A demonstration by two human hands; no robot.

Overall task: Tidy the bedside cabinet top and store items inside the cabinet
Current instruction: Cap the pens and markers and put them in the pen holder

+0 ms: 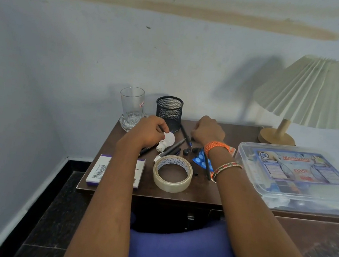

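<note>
The dark wooden cabinet top [237, 134] carries a clutter of small items. My left hand [150, 131] is closed on a thin black pen just above a white light bulb [166, 141]. My right hand [208, 130] rests fingers-down on the top beside a black pen [185, 135]; what its fingers hold is hidden. Between the hands stands a black mesh pen holder [169, 111]. More pens [172, 147], small black caps [187, 151] and a blue blister pack [200, 161] lie under my right wrist. A tape roll [172, 174] and a white box [98, 170] lie near the front edge.
An empty glass [132, 107] stands at the back left corner. A clear first-aid box [294, 178] fills the right side, with a pleated lamp [303, 95] behind it. The wall is close behind, and the cabinet door [175, 215] is below the front edge.
</note>
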